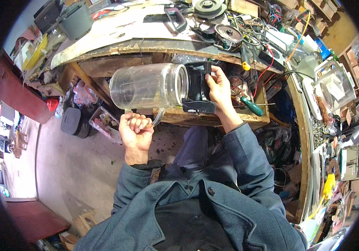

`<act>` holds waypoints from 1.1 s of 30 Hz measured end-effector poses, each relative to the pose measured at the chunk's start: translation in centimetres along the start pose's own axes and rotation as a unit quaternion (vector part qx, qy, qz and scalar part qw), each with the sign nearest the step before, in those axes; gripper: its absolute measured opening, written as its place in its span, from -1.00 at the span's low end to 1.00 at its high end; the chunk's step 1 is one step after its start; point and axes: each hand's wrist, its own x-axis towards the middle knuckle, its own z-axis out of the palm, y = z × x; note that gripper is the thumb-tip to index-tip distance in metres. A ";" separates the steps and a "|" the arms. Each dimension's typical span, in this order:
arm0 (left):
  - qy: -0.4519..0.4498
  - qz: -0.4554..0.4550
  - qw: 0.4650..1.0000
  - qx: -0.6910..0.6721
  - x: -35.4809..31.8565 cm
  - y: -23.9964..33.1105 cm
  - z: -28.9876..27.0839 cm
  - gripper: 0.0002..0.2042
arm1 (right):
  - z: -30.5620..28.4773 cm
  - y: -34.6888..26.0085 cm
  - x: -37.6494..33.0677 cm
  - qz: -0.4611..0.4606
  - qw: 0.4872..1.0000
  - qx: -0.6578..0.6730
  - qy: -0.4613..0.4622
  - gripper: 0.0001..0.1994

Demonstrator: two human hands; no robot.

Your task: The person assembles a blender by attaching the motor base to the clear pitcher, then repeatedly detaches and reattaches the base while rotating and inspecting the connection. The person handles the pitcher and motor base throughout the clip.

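Note:
A clear plastic jug (139,87), likely from a blender, is held on its side above an open wooden drawer (229,119). My left hand (135,130) is closed around the lower end of its curved handle (159,116). At the jug's right end is a pale ring-shaped rim (181,85). Against that rim sits a black plastic part (199,83), squarish with a curved lower edge. My right hand (220,90) grips this part from the right, thumb on its near face. Whether the two pieces are joined, I cannot tell.
The cluttered workbench (121,31) carries a hand-held saw (175,20), round metal parts (228,32) and tangled wires. A green-handled screwdriver (251,106) rests at the drawer's right. Another clear jug (336,88) stands on the right. A dark bin (75,122) is on the floor, left.

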 end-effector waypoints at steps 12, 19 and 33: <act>-0.028 -0.005 0.999 -0.036 0.1 0.1 -0.5 -0.54 | 0.5 -0.6 -0.4 -0.025 0.989 -0.138 0.054 -0.80; -0.020 0.002 0.999 -0.029 0.0 0.0 -0.5 -0.55 | -0.5 -0.5 -0.6 -0.045 0.975 -0.212 0.051 -0.81; -0.048 0.000 0.999 -0.004 0.5 -0.1 -1.4 -0.58 | 1.1 -4.0 0.5 -0.065 0.970 -0.227 0.054 -0.81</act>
